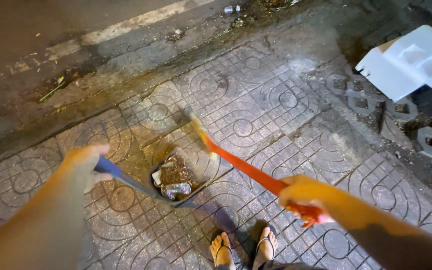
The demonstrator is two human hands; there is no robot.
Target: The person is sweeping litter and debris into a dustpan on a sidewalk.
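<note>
My left hand [87, 165] grips the blue handle of a long-handled dustpan [176, 179], held over the patterned pavement. The pan holds dry debris, a crumpled clear wrapper and a pale scrap. My right hand [303, 197] is shut on the red handle of a broom [241, 167], whose blurred bristle end reaches past the pan toward the kerb. My feet in flip-flops [246, 247] stand just below the pan.
Patterned paving tiles [256, 105] cover the sidewalk. A kerb and a gutter with litter [176, 35] run along the top, with road beyond. White foam packing pieces [416, 60] lie at the upper right beside perforated grass-paver blocks [426, 135].
</note>
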